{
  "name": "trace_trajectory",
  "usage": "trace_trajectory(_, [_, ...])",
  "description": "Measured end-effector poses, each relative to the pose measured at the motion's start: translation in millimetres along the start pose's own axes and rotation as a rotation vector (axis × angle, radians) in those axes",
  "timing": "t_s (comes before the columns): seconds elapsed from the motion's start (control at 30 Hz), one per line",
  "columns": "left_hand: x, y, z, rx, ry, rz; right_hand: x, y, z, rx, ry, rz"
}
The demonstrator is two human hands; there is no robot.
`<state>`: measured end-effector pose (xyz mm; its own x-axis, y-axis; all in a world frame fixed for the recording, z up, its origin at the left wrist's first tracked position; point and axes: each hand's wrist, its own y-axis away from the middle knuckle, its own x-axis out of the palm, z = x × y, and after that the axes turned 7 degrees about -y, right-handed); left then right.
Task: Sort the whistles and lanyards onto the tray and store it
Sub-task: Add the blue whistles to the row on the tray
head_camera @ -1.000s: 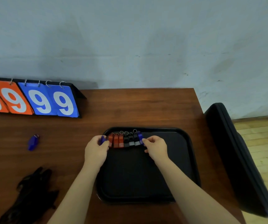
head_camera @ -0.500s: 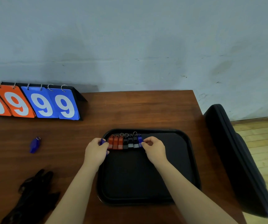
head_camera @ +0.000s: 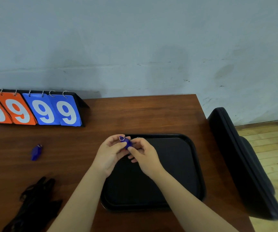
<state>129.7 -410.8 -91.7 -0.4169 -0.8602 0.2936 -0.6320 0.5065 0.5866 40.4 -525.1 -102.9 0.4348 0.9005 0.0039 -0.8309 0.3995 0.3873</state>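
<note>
Pinching a blue whistle with curled fingertips of left hand and right hand, just above far left corner of the black tray. Best lowered gently, ring end away; then reach left for second blue whistle and black lanyards on the table.

Brown wooden table carries black tray beneath the grip; blue whistle, black lanyards, scoreboard left of it.
</note>
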Motion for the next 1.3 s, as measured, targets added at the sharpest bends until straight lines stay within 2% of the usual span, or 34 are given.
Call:
trace_trajectory(0.13, [7, 3, 2, -0.004, -0.011, -0.033, -5, 5, 0, -0.043, 0.037, -0.085])
trace_trajectory(0.3, [10, 0, 6, 0.046, -0.232, -0.227, -17, 10, -3, -0.019, 0.116, -0.111])
trace_trajectory(0.37, [10, -1, 5, 0.076, -0.33, -0.22, -23, 12, -5, -0.007, 0.132, -0.103])
trace_trajectory(0.5, [11, -4, 9, 0.122, -0.708, -0.093, -33, 17, -4, -0.004, 0.219, -0.039])
trace_trajectory(0.6, [8, -8, 11, 0.103, -0.665, -0.163, -44, 16, -5, 0.038, 0.228, -0.027])
trace_trajectory(0.67, [3, -11, 10, 0.085, -0.621, -0.245, -52, 12, -6, 0.069, 0.051, -0.152])
trace_trajectory(0.73, [-3, -14, 9, 0.072, -0.574, -0.307, -61, 2, -9, 0.185, -0.222, -0.377])
trace_trajectory(0.8, [-9, -18, 9, 0.065, -0.54, -0.346, -69, -9, -15, 0.351, -0.286, -0.495])
trace_trajectory(0.9, [-16, -24, 11, 0.052, -0.537, -0.394, -73, -20, -24, 0.47, -0.1, -0.428])
trace_trajectory(1.1, [-28, -32, 16, -0.01, -0.667, -0.447, -62, -30, -24, 0.392, 0.122, -0.33])
trace_trajectory(1.3, [-29, -32, 16, 0.003, -0.754, -0.493, -55, -35, -29, 0.307, 0.269, -0.321])
